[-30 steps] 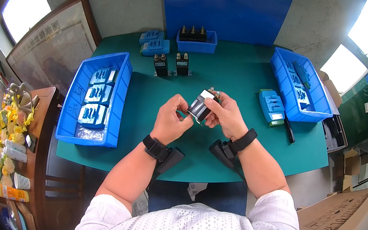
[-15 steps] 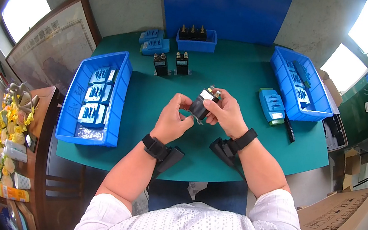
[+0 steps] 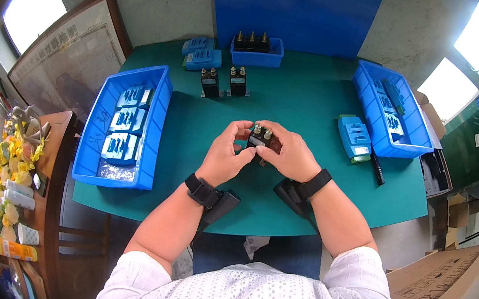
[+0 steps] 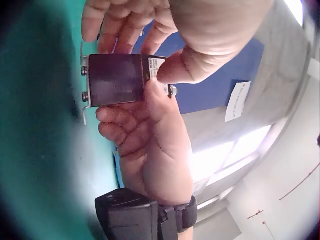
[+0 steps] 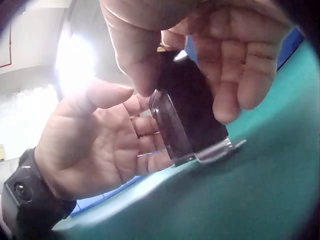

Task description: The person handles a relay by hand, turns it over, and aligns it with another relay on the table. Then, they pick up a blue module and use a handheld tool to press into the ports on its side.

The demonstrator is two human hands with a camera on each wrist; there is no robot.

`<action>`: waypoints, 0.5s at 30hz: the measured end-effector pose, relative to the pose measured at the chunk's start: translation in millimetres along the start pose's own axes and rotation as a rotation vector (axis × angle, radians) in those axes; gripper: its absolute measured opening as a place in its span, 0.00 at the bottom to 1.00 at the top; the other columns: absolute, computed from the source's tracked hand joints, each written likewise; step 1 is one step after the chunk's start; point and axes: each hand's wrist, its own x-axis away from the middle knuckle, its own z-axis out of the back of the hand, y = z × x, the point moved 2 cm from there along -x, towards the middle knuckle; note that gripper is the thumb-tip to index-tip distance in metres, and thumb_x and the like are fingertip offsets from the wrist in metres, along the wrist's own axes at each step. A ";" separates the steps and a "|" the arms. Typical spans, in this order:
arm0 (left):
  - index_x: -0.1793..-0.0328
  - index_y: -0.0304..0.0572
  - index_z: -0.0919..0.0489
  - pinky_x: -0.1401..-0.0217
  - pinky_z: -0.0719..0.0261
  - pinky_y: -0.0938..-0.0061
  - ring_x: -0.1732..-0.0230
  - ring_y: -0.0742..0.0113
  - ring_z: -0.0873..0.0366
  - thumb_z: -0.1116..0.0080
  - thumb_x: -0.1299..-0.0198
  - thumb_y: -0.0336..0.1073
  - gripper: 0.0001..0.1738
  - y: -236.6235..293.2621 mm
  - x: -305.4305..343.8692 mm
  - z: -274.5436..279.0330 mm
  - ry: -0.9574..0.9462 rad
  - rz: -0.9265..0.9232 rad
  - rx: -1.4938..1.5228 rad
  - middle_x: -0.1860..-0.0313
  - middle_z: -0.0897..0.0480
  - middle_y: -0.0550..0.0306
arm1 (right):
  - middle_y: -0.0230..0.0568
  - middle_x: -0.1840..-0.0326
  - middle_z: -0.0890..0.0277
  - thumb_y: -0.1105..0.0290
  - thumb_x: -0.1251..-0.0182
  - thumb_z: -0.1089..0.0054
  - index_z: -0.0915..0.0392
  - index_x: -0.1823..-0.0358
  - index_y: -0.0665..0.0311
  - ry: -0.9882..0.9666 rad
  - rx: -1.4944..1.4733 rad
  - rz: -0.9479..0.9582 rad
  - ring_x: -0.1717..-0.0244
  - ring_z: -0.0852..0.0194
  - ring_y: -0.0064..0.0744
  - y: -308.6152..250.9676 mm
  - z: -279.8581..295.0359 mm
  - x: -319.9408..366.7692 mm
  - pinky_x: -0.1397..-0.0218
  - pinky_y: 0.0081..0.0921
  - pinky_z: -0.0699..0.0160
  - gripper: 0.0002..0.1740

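Between both hands stands a black block-shaped contactor (image 3: 259,138), upright, with two brass bolt terminals on top and a metal mounting bracket below. My right hand (image 3: 294,157) grips it from the right, its thumb on the near face at the white label (image 4: 153,70). From the left, my left hand (image 3: 224,152) holds it with the thumb near that label and the fingers along the side. In the right wrist view, the contactor's bracket (image 5: 217,151) is right at the green table top.
Two similar contactors (image 3: 238,82) stand further back. Blue bins flank the work area, the left bin (image 3: 85,146) and the right bin (image 3: 401,149) holding blue modules. A small blue bin (image 3: 256,60) is at the back; a blue module (image 3: 354,138) lies beside a black-handled tool (image 3: 377,170).
The contactor has turned from a tilted pose to upright, terminals up. My left hand has moved from its lower bracket end to its side, and both hands now close in around it.
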 end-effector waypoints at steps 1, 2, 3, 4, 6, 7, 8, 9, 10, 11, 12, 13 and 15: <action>0.42 0.38 0.34 0.50 0.30 0.71 0.49 0.65 0.28 0.43 0.51 0.32 0.28 0.1 -0.2 0.2 0.005 -0.003 -0.033 0.52 0.25 0.52 | 0.45 0.63 0.24 0.68 0.48 0.38 0.32 0.45 0.65 -0.027 0.006 0.022 0.71 0.26 0.36 -2.6 -0.5 -0.2 0.66 0.27 0.26 0.27; 0.42 0.38 0.34 0.50 0.30 0.71 0.49 0.65 0.28 0.43 0.51 0.33 0.27 0.0 0.0 0.3 -0.003 0.003 -0.035 0.52 0.25 0.53 | 0.46 0.62 0.24 0.68 0.48 0.38 0.32 0.45 0.64 -0.055 0.012 0.044 0.70 0.25 0.37 -5.3 -0.8 -0.3 0.65 0.27 0.26 0.27; 0.43 0.38 0.34 0.49 0.31 0.71 0.49 0.65 0.28 0.42 0.51 0.33 0.27 0.0 0.2 0.5 -0.010 0.009 -0.038 0.52 0.25 0.54 | 0.44 0.62 0.24 0.69 0.48 0.38 0.33 0.44 0.64 -0.052 0.053 0.088 0.69 0.26 0.35 -8.2 -0.1 0.3 0.64 0.26 0.26 0.27; 0.43 0.39 0.34 0.49 0.31 0.70 0.49 0.65 0.28 0.42 0.51 0.33 0.27 0.0 0.2 0.6 -0.017 0.015 -0.040 0.53 0.25 0.54 | 0.42 0.62 0.24 0.70 0.48 0.38 0.33 0.44 0.65 -0.049 0.095 0.132 0.68 0.26 0.32 -11.2 0.6 1.3 0.64 0.25 0.26 0.28; 0.43 0.37 0.34 0.49 0.29 0.72 0.48 0.67 0.29 0.43 0.50 0.30 0.26 3.2 0.5 0.5 -0.024 0.009 -0.042 0.51 0.26 0.54 | 0.40 0.61 0.24 0.70 0.50 0.37 0.33 0.45 0.65 -0.040 0.157 0.176 0.67 0.27 0.31 -14.8 1.8 1.8 0.64 0.25 0.25 0.28; 0.43 0.35 0.34 0.49 0.27 0.73 0.48 0.68 0.29 0.44 0.50 0.29 0.26 4.3 0.8 0.4 -0.028 0.007 -0.043 0.50 0.27 0.54 | 0.40 0.60 0.24 0.70 0.51 0.36 0.32 0.45 0.65 -0.033 0.178 0.175 0.66 0.26 0.33 -15.7 2.3 1.6 0.64 0.26 0.25 0.29; 0.43 0.36 0.34 0.49 0.28 0.73 0.48 0.68 0.29 0.44 0.50 0.30 0.26 4.1 0.9 0.5 -0.028 0.003 -0.045 0.50 0.27 0.54 | 0.41 0.60 0.24 0.69 0.52 0.35 0.32 0.46 0.65 -0.026 0.199 0.174 0.66 0.26 0.34 -16.8 2.8 1.7 0.64 0.27 0.25 0.29; 0.43 0.36 0.33 0.49 0.28 0.73 0.48 0.67 0.29 0.43 0.50 0.30 0.26 3.6 0.9 0.6 -0.028 -0.003 -0.046 0.50 0.27 0.54 | 0.41 0.59 0.24 0.67 0.52 0.35 0.31 0.48 0.64 -0.029 0.196 0.120 0.63 0.26 0.37 -18.1 3.3 1.9 0.62 0.29 0.25 0.27; 0.43 0.36 0.33 0.48 0.28 0.73 0.47 0.67 0.29 0.43 0.50 0.31 0.26 3.1 0.7 0.6 -0.028 -0.009 -0.047 0.50 0.27 0.54 | 0.42 0.59 0.24 0.64 0.51 0.35 0.30 0.49 0.63 -0.032 0.193 0.067 0.61 0.26 0.40 -19.9 4.0 2.2 0.60 0.30 0.26 0.26; 0.44 0.37 0.33 0.48 0.29 0.72 0.48 0.66 0.29 0.42 0.51 0.33 0.26 2.3 0.7 0.2 -0.028 -0.004 -0.035 0.51 0.26 0.54 | 0.43 0.59 0.24 0.61 0.51 0.35 0.29 0.51 0.62 -0.036 0.191 0.015 0.58 0.25 0.43 -20.7 4.4 2.2 0.58 0.32 0.26 0.25; 0.44 0.39 0.32 0.48 0.31 0.71 0.48 0.66 0.29 0.41 0.51 0.35 0.26 1.2 0.9 -0.3 -0.027 0.001 -0.022 0.52 0.26 0.55 | 0.42 0.60 0.24 0.60 0.52 0.35 0.28 0.53 0.62 -0.004 0.235 0.036 0.58 0.26 0.43 -19.1 3.8 1.8 0.57 0.33 0.27 0.24; 0.45 0.41 0.31 0.48 0.32 0.70 0.49 0.65 0.28 0.40 0.52 0.36 0.26 0.8 1.1 -0.5 -0.025 0.006 -0.010 0.53 0.25 0.55 | 0.42 0.61 0.24 0.59 0.52 0.35 0.27 0.55 0.62 0.028 0.278 0.057 0.58 0.26 0.43 -15.0 2.2 1.8 0.56 0.33 0.28 0.23; 0.46 0.41 0.30 0.48 0.32 0.70 0.49 0.65 0.28 0.39 0.52 0.38 0.25 1.8 1.0 -0.3 -0.020 0.007 -0.032 0.53 0.25 0.55 | 0.40 0.63 0.25 0.58 0.54 0.34 0.25 0.59 0.61 0.065 0.378 0.096 0.58 0.28 0.42 -14.2 1.6 2.6 0.54 0.34 0.31 0.22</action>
